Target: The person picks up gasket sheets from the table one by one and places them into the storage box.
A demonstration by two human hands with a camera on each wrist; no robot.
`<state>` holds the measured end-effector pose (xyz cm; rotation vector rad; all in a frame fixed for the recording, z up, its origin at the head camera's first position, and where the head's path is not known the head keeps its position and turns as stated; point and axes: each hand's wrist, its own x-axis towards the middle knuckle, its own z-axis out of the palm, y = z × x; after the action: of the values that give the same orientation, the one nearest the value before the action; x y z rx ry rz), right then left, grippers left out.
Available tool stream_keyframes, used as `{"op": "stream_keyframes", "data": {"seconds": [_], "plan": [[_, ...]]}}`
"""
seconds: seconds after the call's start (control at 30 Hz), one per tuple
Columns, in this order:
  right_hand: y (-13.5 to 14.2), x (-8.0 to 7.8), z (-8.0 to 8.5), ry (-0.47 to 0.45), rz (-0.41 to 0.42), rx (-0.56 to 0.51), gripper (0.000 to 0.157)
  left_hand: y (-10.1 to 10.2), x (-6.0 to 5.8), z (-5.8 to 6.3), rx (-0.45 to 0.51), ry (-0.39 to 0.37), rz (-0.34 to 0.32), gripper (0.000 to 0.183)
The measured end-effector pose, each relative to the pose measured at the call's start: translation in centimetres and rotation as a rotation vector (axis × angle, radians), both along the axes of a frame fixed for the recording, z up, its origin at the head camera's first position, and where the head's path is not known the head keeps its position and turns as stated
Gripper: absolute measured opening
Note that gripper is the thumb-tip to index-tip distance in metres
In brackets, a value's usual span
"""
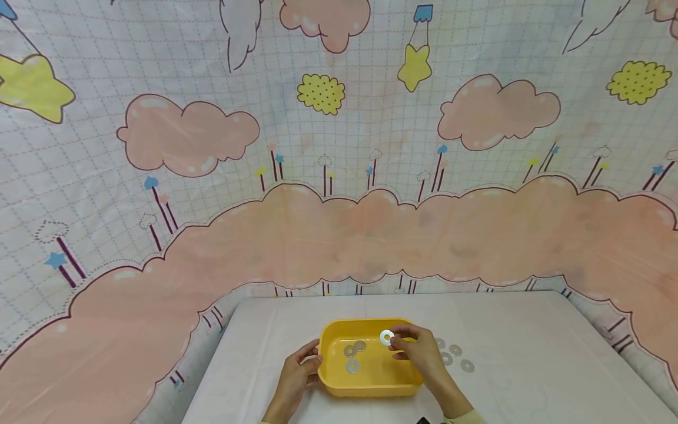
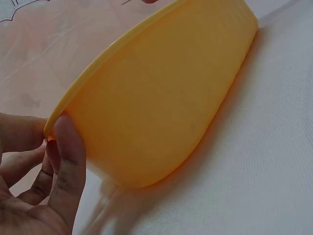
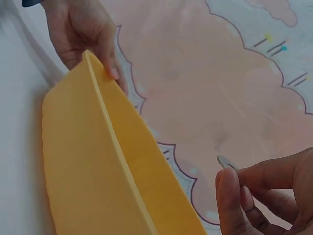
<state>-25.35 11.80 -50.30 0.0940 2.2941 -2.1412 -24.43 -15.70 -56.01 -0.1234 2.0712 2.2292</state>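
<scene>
A yellow plastic basin (image 1: 365, 390) stands on the white-covered table. My left hand (image 1: 298, 371) holds its left end by the rim; in the left wrist view the thumb (image 2: 70, 142) lies against the outer wall (image 2: 146, 98). Over the right part of the basin, my right hand (image 1: 418, 350) pinches a flat metal washer (image 1: 383, 338) between thumb and fingertips. The right wrist view shows that washer (image 3: 226, 162) nearly edge-on, above the rim. Three washers lie on the basin's floor, one of them nearest the front (image 1: 348, 366).
Several more loose washers lie on the table right of the basin, one of them farthest right (image 1: 462, 366), partly behind my right hand. The white tabletop (image 1: 529, 353) reaches out on both sides. Behind it hangs a cloth (image 1: 371, 235) printed with clouds and stars.
</scene>
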Motion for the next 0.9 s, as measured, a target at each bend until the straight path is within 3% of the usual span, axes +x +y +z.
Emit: {"op": "stream_keyframes", "data": {"seconds": [0.4,0.9], "plan": [[-0.6,-1.0,-0.8,-0.019,0.101,-0.050,0.025,0.5,-0.2,0.2,-0.001,0.003,0.017,0.056],[-1.8,-2.0,-1.8,-0.083,0.193,-0.003,0.027,0.7,-0.4,0.1,-0.002,0.005,0.024,0.057]]}}
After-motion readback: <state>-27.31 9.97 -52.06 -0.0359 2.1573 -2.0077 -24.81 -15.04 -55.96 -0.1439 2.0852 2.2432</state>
